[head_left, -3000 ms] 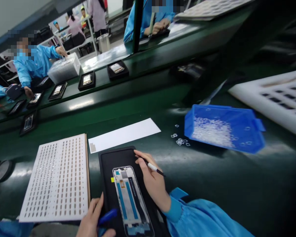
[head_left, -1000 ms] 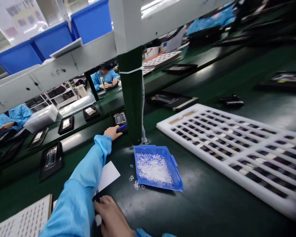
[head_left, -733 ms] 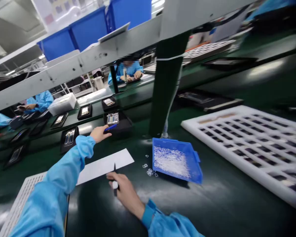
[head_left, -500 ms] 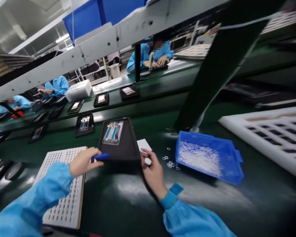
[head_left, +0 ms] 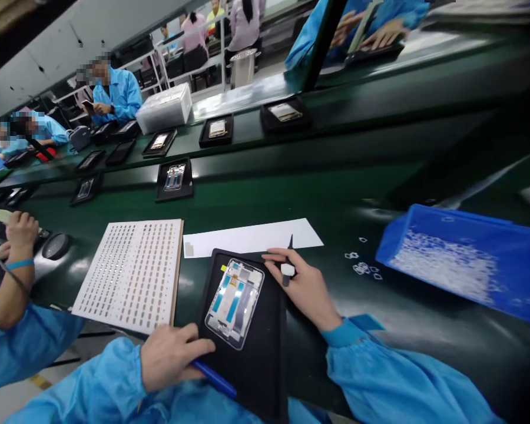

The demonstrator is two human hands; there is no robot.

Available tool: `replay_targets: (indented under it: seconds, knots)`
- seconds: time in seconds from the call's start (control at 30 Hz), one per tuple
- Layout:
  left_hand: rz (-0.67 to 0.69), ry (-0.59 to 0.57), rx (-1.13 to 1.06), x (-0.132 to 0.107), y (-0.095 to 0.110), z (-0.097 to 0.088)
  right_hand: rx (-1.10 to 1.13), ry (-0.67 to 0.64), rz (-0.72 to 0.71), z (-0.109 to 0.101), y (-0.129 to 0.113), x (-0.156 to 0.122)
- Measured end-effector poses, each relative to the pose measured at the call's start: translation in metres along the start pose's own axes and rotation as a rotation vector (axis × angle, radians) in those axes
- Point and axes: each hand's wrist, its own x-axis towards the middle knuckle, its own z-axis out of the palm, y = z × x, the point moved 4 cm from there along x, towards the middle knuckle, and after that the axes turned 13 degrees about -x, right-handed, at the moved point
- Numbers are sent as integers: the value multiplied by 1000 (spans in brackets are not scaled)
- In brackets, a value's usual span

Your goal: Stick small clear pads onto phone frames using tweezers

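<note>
My left hand (head_left: 172,356) is closed round a blue pen-like stick (head_left: 218,380) and sits by the left edge of a black tray (head_left: 258,365). In that tray lies an open phone frame (head_left: 235,303) with blue strips, a grey ribbon and a small yellow tab. My right hand (head_left: 307,288) is at the tray's upper right edge, its fingertips touching or very near the rim. It grips slim black tweezers (head_left: 290,241), with the point sticking up past the fingers. A small white piece (head_left: 287,270) shows at those fingers; I cannot tell what it is.
A white strip (head_left: 251,237) lies behind the tray. At left is a perforated white board (head_left: 132,271); at right, a blue bin (head_left: 510,227) of small white rings, with several loose rings (head_left: 362,269) beside it. A co-worker's arm (head_left: 15,282) is at far left.
The black tray has come nearer to my body, with both hands beside it, and the white strip behind it is uncovered. The view has swung downward and left.
</note>
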Motion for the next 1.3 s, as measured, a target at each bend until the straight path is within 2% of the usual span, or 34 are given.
replay_targets:
  seconds: [0.1, 0.23, 0.33, 0.4, 0.43, 0.47, 0.53, 0.63, 0.67, 0.7, 0.77, 0.8, 0.9, 0.97, 1.07, 1.3]
  knots:
    - [51, 127, 100, 24, 8, -9, -8, -25, -24, 0, 0, 1]
    - [154, 149, 150, 49, 24, -2, 1, -60, -46, 2, 1, 9]
    - [206, 155, 94, 50, 35, -1, -4, -134, -82, 7, 0, 18]
    - [232, 182, -40, 44, 37, -11, -19, -171, -118, 10, -3, 23]
    - [235, 233, -144, 40, 34, -20, -36, -180, -137, 11, -4, 26]
    - [233, 323, -261, 35, 26, -33, -58, -182, -157, 12, -6, 28]
    - [211, 639, -492, 25, -2, -65, -112, -169, -205, 15, -11, 32]
    - [130, 1235, -706, 13, -75, -110, -178, -160, -296, 24, -21, 36]
    - [67, 1385, -754, 13, -104, -119, -205, -171, -321, 29, -24, 38]
    - [-28, 1463, -806, 17, -132, -126, -247, -187, -336, 35, -26, 39]
    - [-221, 1483, -907, 31, -184, -131, -356, -220, -344, 46, -26, 40]
    - [-255, 1481, -922, 37, -203, -130, -412, -219, -337, 49, -24, 41]
    - [-294, 1465, -917, 50, -237, -118, -515, -156, -301, 53, -14, 42]
    - [-312, 1447, -895, 53, -243, -105, -520, -119, -286, 53, -6, 41]
    - [-338, 1403, -843, 50, -242, -92, -484, -109, -290, 53, 2, 39]
    - [-380, 1305, -753, 50, -239, -90, -452, -75, -309, 49, -2, 35]
